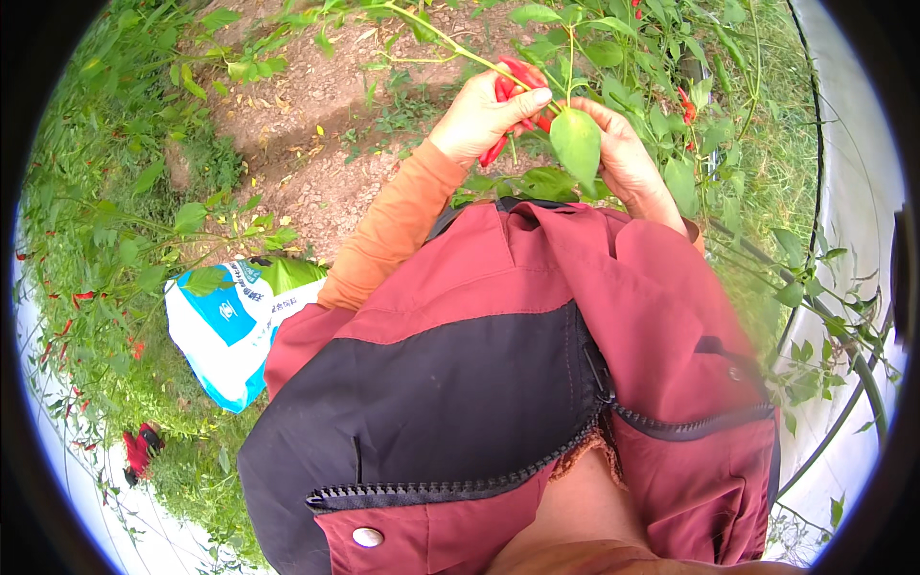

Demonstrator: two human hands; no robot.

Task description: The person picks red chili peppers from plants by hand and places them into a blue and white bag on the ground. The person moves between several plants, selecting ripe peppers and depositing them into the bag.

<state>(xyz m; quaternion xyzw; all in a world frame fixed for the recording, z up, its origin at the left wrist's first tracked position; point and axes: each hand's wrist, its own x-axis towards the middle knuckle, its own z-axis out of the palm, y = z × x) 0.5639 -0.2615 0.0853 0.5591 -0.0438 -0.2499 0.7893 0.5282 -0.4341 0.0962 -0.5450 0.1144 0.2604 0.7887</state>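
Several red chili peppers are bunched in my left hand, with its thumb pressed over a green pepper stem that runs up to the top of the view. My right hand is close beside it, thumb and fingertips at the stem's lower end near a red pepper. A broad green leaf hangs in front of the right fingers and partly hides them, so their exact hold does not show.
Pepper plants with red fruit stand at the right, more at the left. A white, blue and green printed plastic bag lies left of my body. Bare soil runs ahead. Plastic sheeting and curved poles border the right side.
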